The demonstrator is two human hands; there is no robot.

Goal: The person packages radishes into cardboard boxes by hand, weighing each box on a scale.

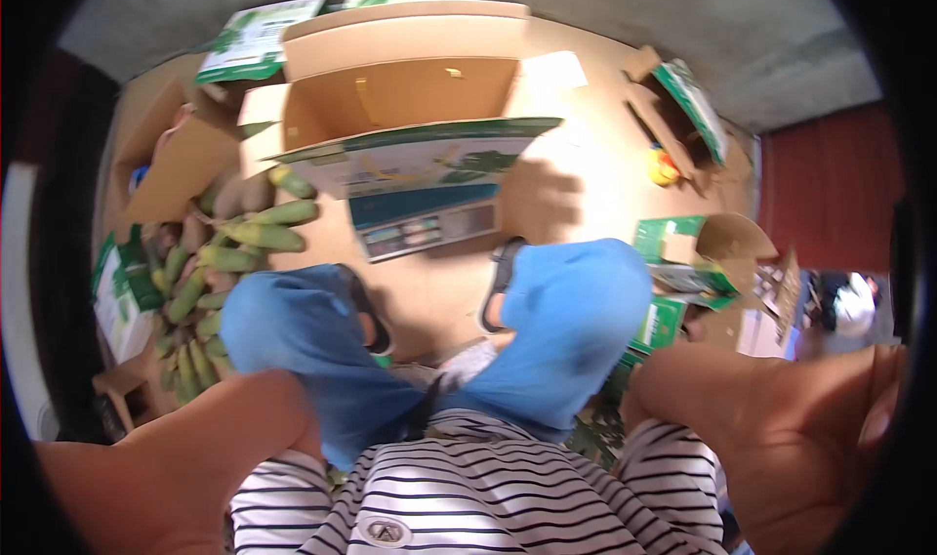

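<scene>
Both arms are raised close to the camera at the lower corners. My left hand runs off the lower left edge, and its fingers are out of sight. On the right, the wrist and part of my right hand show, with what looks like a fingertip at the frame's edge; its grip is hidden. In front of my knees stands an open cardboard box with a green and white printed side, its flaps spread. It rests on a digital scale with a display and buttons. Neither hand touches the box.
A pile of long green fruits or vegetables lies left of my knees. Another open carton stands behind it. More cartons lie at right, one by the wall and one nearer. Cardboard covers the floor.
</scene>
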